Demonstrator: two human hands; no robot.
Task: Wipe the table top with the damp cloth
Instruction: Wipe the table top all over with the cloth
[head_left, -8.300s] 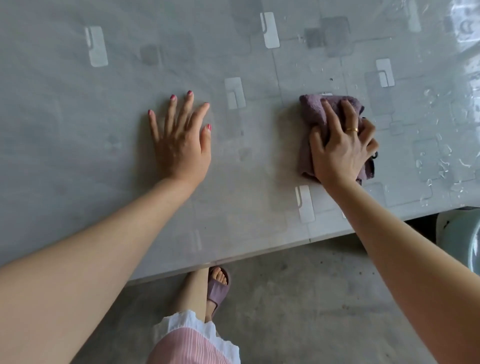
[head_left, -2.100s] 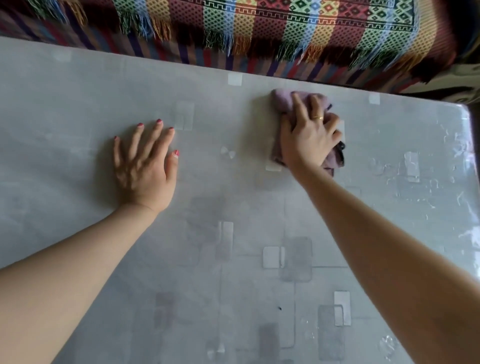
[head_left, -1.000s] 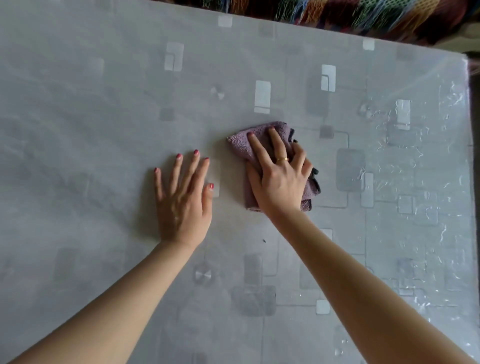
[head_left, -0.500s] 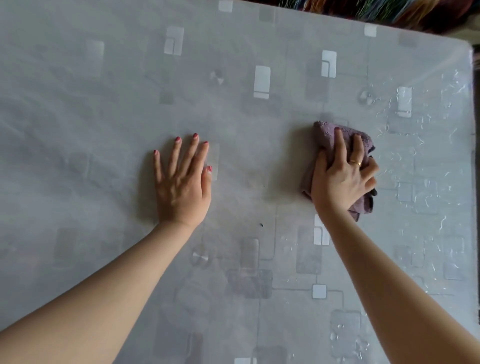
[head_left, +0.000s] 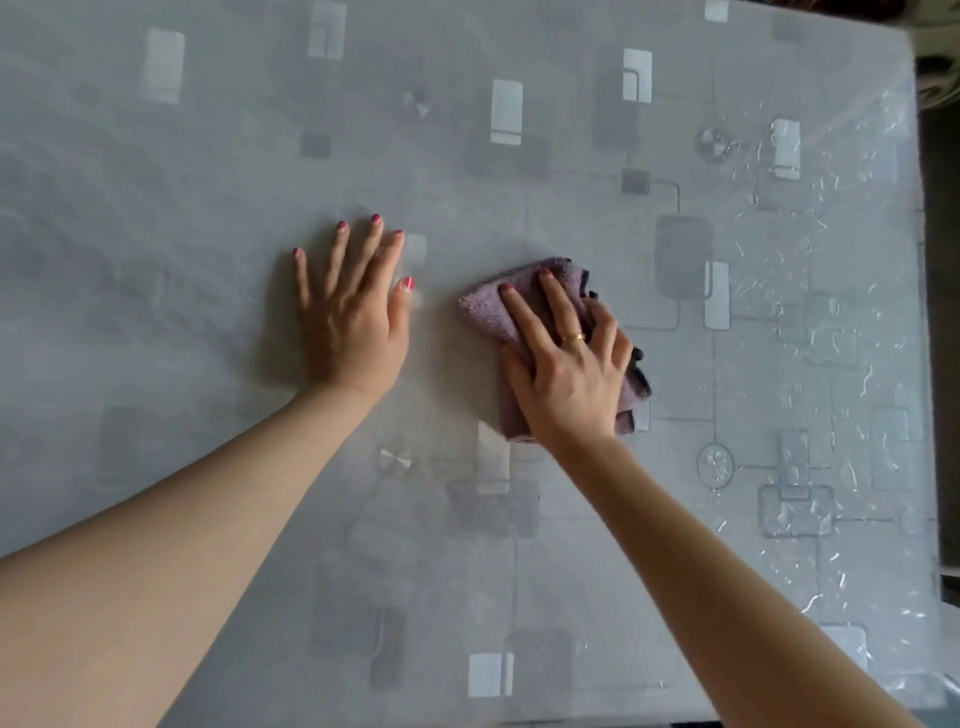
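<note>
Flat on the grey patterned surface (head_left: 208, 156), the left hand (head_left: 353, 317) rests with fingers spread, holding nothing. Just beside it, apart, the right hand (head_left: 566, 374) presses the bunched purple cloth (head_left: 488, 312), fingers laid over it. Open room lies all around; wet streaks glint toward the right edge.

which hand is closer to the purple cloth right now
Right. The right hand lies flat on top of the purple cloth, pressing it to the table top. The left hand rests palm-down on the table beside the cloth, not touching it.
</note>
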